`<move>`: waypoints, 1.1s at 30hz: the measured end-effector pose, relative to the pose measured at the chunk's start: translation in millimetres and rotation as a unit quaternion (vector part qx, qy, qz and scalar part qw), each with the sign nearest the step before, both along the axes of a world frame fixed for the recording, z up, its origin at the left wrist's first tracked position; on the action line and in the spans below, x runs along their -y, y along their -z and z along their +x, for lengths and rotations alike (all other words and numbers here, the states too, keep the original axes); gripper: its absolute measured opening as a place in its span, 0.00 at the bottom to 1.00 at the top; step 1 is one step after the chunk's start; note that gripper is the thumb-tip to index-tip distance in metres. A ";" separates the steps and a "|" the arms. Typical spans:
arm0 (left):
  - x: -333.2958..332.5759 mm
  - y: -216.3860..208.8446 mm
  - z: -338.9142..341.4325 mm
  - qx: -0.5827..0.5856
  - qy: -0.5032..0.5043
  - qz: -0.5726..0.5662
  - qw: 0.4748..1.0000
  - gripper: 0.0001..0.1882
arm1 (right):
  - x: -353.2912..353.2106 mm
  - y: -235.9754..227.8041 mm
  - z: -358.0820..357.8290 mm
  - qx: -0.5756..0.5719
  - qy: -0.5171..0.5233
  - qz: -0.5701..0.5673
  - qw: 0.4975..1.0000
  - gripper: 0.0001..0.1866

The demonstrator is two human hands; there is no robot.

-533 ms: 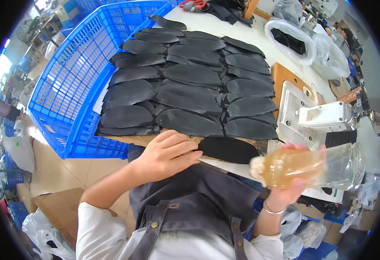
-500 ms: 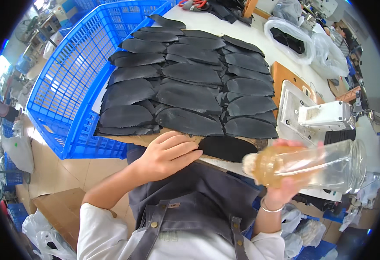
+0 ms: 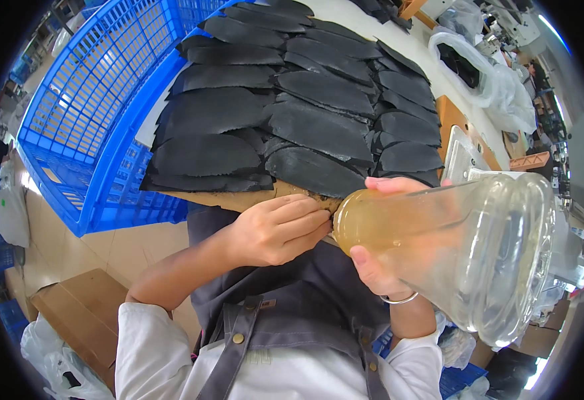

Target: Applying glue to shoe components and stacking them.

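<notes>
Overlapping rows of black oval leather-like pieces (image 3: 318, 127) cover a brown board (image 3: 228, 199) in front of me. At its near edge my left hand (image 3: 277, 230) is closed, fingertips pinched together at a dark bit of a black oval piece, mostly hidden now. My right hand (image 3: 380, 275) is wrapped round a clear bottle (image 3: 482, 247) with amber liquid at its narrow end. The bottle lies nearly sideways, its wide base to the right and its narrow end close by my left fingertips. Whatever is at that tip is hidden.
On the left stands a blue plastic basket (image 3: 95, 100), touching the board's side. A white machine (image 3: 462, 150) on an orange-brown base is behind the bottle. Farther right are clear plastic bags (image 3: 505, 93). A cardboard box (image 3: 82, 320) lies on the floor at lower left.
The bottle has moved left and closer, its narrow end now at my left fingertips. My left hand has shifted slightly right. The black oval piece beyond its fingers has gone largely out of sight.
</notes>
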State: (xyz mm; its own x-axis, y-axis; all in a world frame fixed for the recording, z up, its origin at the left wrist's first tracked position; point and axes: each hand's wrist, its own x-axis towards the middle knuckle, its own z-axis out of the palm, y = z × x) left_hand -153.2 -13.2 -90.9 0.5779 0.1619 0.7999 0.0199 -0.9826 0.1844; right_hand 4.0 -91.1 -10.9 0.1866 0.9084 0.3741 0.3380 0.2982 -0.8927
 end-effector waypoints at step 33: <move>3.5 -10.1 2.8 -0.026 0.006 -0.016 1.000 0.12 | 54.2 16.0 62.4 0.228 0.150 0.074 0.959 0.46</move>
